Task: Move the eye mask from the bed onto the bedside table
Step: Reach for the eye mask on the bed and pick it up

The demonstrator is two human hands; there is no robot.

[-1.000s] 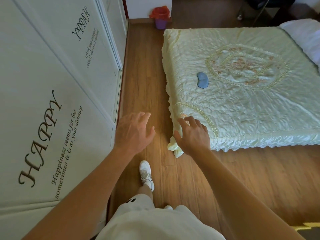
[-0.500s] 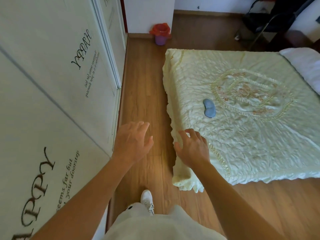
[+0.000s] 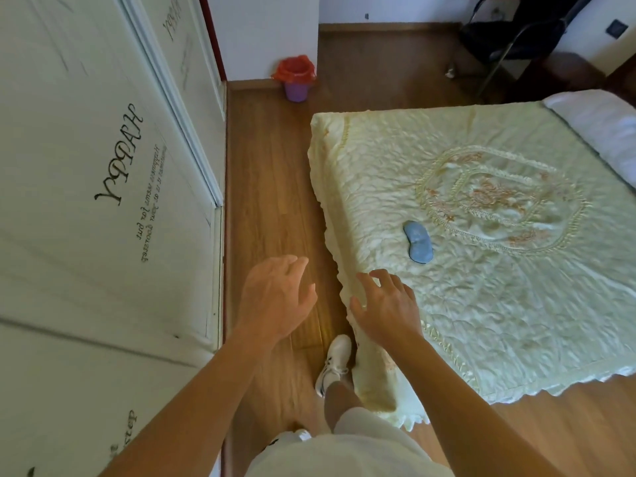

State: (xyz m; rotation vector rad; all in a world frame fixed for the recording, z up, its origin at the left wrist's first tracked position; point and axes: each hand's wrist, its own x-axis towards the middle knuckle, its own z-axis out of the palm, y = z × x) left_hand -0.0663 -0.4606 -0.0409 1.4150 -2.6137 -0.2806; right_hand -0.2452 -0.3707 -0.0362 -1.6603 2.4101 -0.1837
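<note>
A small blue eye mask (image 3: 417, 241) lies flat on the pale green quilted bed cover (image 3: 516, 304), near the bed's left side. My right hand (image 3: 385, 306) hovers over the bed's near left corner, fingers spread and empty, a short way below and left of the mask. My left hand (image 3: 275, 299) is held out over the wooden floor beside the bed, fingers apart and holding nothing. No bedside table is in view.
White wardrobe doors (image 3: 103, 201) with lettering line the left side, leaving a narrow strip of wooden floor (image 3: 272, 187) along the bed. A purple bin with an orange bag (image 3: 296, 79) stands at the far end. A dark chair (image 3: 516, 39) and white pillow (image 3: 599, 129) are far right.
I have walked forward along the bed's left side; the eye mask now sits closer and lower in view. Both hands stay open and empty, the right one nearer the mask.
</note>
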